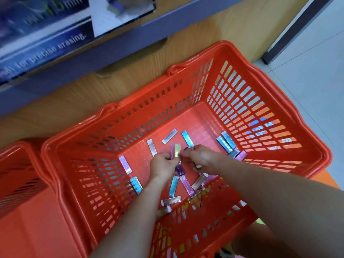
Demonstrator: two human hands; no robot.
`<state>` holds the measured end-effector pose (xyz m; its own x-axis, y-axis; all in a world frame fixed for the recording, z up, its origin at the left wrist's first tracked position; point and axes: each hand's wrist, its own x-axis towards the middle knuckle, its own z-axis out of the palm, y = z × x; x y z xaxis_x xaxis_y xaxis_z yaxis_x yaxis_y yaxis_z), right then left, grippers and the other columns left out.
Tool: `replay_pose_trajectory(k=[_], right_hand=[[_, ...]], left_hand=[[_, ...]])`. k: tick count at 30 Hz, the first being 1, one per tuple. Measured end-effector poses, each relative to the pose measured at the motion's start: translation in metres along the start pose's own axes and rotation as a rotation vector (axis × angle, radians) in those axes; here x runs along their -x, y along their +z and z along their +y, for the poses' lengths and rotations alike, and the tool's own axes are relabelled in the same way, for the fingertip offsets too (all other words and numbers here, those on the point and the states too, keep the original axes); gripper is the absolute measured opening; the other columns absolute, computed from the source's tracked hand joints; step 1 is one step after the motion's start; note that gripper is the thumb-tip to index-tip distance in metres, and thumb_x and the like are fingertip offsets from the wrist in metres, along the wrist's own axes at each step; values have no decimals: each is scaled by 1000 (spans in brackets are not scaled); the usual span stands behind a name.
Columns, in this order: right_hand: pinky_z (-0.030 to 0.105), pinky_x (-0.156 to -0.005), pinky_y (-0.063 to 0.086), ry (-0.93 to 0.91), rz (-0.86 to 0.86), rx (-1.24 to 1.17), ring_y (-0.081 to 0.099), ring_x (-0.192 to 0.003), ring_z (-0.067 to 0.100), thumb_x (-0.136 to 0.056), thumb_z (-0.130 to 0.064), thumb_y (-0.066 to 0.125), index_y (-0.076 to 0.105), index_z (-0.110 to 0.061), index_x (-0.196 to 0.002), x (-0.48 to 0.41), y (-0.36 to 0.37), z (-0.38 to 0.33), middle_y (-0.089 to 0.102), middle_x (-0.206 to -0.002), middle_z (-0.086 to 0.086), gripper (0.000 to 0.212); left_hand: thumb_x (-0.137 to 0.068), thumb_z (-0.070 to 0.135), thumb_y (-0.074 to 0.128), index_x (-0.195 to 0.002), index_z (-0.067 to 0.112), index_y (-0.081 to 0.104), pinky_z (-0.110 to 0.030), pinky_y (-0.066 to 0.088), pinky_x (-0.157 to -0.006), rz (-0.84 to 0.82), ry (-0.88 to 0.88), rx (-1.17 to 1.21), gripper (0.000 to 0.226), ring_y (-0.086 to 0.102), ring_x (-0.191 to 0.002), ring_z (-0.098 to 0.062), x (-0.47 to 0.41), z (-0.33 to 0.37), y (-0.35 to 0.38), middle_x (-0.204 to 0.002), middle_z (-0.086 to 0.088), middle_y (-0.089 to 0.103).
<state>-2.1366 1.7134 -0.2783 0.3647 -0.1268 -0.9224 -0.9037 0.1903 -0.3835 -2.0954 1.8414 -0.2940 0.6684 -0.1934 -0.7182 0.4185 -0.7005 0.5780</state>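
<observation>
Packets (pixel 176 150) | slim, iridescent foil, upright | left hand (pixel 162 162) pinches

Wood-grain panel (pixel 134 58) behind, under a grey-blue shelf edge (pixel 119 43) bearing a blurred printed display card (pixel 44 40). Pale tiled floor (pixel 312 75) at right, beside a dark strip (pixel 296 32).

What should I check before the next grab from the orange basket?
1. Grip of left hand on upright boxes: ok.
2. Pinch of right hand on purple box: ok.
3. Basket floor cleared: not ok, loose boxes lie scattered across it.
4. orange basket standing upright, both hands inside: ok.
5. Number of boxes in the left hand: cannot tell.
</observation>
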Motion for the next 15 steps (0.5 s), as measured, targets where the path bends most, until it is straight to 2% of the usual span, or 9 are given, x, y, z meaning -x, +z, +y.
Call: replay_pose_trajectory(k=[2,4,6,7,9,11,13,15], right_hand=[[22,-52,32,-33,-44,-57,43,-53,12,-88,-50,66,63,-19,-84,12,5,-5,53,-64,0,32],[21,-51,42,-35,-96,-183,51,-57,10,-87,-51,66,65,-19,-96,28,9,-10,58,-68,-1,33],[26,-56,53,-57,-182,-318,59,-59,10,-91,-47,63,67,-18,-102,48,12,-18,63,-70,1,31],[29,-58,57,-84,-213,-361,62,-60,12,-93,-44,61,66,-17,-102,60,13,-24,64,-72,3,29],[31,-58,58,-144,-221,-412,65,-59,14,-95,-38,59,65,-15,-101,85,16,-36,65,-74,6,24],[27,-52,55,-212,-198,-450,64,-59,15,-95,-32,61,63,-15,-102,111,17,-49,65,-73,6,18],[20,-43,46,-296,-210,-466,61,-64,19,-96,-26,60,63,-17,-106,138,16,-63,66,-81,9,14],[17,-40,39,-367,-232,-435,56,-64,19,-97,-19,58,66,-17,-104,169,13,-77,65,-84,11,11]], left_hand=[[-91,4,62,-69,11,63,-28,56,-52,-68,-41,347,24,65,-50,-11,14,13,-2,-58,-1,66],[-93,2,59,-76,7,66,-24,57,-57,-97,4,504,19,69,-61,-12,28,26,-9,-67,-4,70],[-92,2,59,-78,9,69,-30,59,-64,-81,89,507,19,70,-69,-19,42,37,-20,-76,-8,72],[-92,5,60,-74,14,70,-32,59,-66,-58,143,467,22,69,-68,-20,47,39,-26,-74,-6,72],[-87,23,62,-71,20,73,-38,58,-70,0,257,335,19,68,-66,-20,61,48,-40,-70,0,72],[-83,38,56,-75,22,73,-45,55,-72,55,384,237,25,65,-65,-24,79,62,-57,-68,-2,70],[-88,37,54,-75,19,72,-46,52,-70,118,475,250,28,59,-65,-26,101,79,-76,-70,-5,68],[-95,20,57,-75,22,75,-35,49,-65,168,508,348,27,58,-61,-15,131,98,-96,-70,-3,70]])
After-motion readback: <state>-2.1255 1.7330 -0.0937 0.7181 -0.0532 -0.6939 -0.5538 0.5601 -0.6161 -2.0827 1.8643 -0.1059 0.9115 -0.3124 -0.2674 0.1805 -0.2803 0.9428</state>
